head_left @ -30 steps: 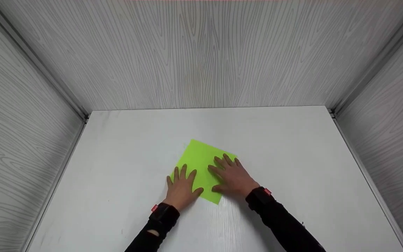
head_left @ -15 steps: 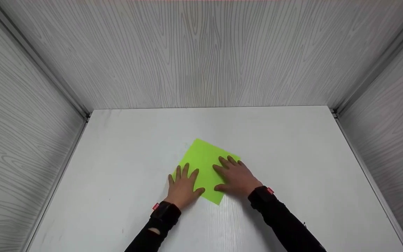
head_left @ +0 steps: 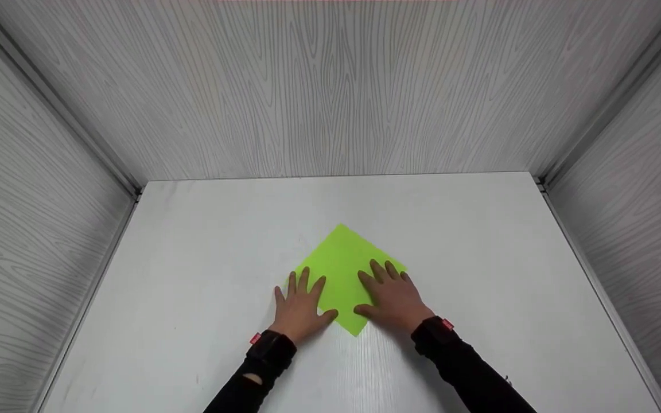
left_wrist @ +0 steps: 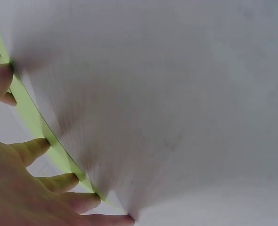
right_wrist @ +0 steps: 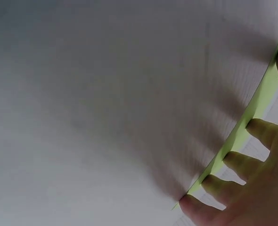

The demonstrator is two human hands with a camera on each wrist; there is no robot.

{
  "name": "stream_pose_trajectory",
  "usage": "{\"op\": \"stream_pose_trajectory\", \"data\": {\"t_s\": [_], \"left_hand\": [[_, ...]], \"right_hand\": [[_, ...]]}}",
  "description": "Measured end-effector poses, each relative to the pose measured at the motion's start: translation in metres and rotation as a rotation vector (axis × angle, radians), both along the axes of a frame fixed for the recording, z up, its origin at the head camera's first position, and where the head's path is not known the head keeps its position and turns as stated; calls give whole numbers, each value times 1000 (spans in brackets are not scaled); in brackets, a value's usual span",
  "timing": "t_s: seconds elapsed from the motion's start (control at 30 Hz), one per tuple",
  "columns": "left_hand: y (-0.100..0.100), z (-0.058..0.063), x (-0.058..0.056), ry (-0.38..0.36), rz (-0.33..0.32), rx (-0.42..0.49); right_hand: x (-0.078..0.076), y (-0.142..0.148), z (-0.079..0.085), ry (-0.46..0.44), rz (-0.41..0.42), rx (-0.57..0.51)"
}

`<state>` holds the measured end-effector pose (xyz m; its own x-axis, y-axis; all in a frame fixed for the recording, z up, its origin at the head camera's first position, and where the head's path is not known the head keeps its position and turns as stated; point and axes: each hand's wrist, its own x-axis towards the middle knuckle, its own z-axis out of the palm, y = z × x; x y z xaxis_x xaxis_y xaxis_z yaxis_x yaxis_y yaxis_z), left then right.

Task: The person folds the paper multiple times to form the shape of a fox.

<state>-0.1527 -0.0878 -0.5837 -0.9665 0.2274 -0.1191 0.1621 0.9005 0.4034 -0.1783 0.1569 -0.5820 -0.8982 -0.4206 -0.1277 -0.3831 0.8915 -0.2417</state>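
A bright green square sheet of paper (head_left: 339,261) lies flat on the white table, one corner pointing at the back wall and one toward the person. My left hand (head_left: 298,312) rests on its left side with fingers spread; the little finger lies past the paper's edge. On the right side my right hand (head_left: 395,298) presses the sheet, fingers also spread, covering part of the right edge. In the left wrist view the fingertips touch the green paper (left_wrist: 33,115). The right wrist view has the fingers along the paper (right_wrist: 252,110) too.
A white tabletop (head_left: 204,246) surrounds the sheet. Grey wood-grain panels stand around it: a back wall (head_left: 330,92), a left wall (head_left: 38,229) and a right wall (head_left: 634,201). Black sleeves and wrist bands cover the forearms.
The sheet has turned clockwise, its far corner shifting right so that it now stands like a diamond. My right hand has moved slightly right and nearer; my left hand has barely moved.
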Motion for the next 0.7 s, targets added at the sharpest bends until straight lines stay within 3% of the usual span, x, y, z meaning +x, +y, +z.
{"op": "stream_pose_trajectory", "data": {"t_s": [0.4, 0.7], "left_hand": [[8, -1, -1, -22, -12, 18], [17, -3, -2, 1, -109, 16]], "right_hand": [[12, 32, -1, -16, -89, 7], [21, 35, -2, 8, -122, -14]]}}
